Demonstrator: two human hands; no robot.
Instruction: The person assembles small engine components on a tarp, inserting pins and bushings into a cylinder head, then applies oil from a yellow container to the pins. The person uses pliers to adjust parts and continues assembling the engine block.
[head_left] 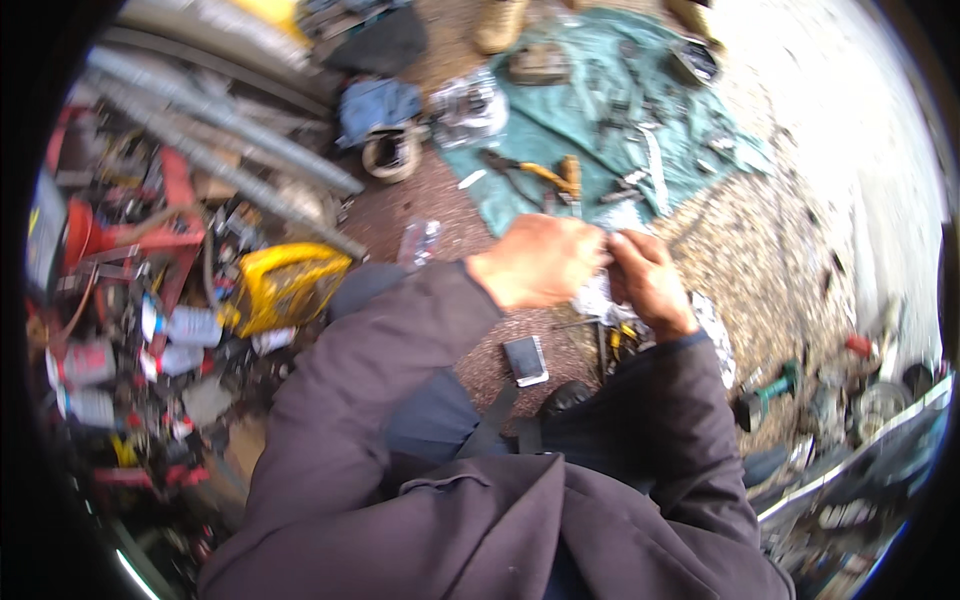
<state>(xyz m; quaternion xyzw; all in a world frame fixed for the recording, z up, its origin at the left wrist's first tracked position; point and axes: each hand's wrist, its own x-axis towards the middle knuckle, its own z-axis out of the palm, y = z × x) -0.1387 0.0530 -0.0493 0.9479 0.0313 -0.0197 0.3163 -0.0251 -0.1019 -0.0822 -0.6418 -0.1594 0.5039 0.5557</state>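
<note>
My left hand [545, 262] and my right hand [650, 280] meet in front of me, fingers closed and fingertips nearly touching. Whatever they pinch between them is too small and blurred to make out. Just beyond them spreads a green cloth [497, 203] with tools and small metal parts on it. Yellow-handled pliers [545, 172] lie on its near side, close to my left hand. Partly hidden below my hands are a crumpled whitish piece of plastic [594, 300] and some yellow-and-black tools [625, 340].
A phone-like rectangle [525, 360] lies on the ground between my legs. To the left are a yellow plastic container [290, 282], metal bars [220, 150] and cluttered bottles [190, 327]. A clear plastic bag [468, 108] sits beside the cloth. A green tool [772, 392] lies among parts at right.
</note>
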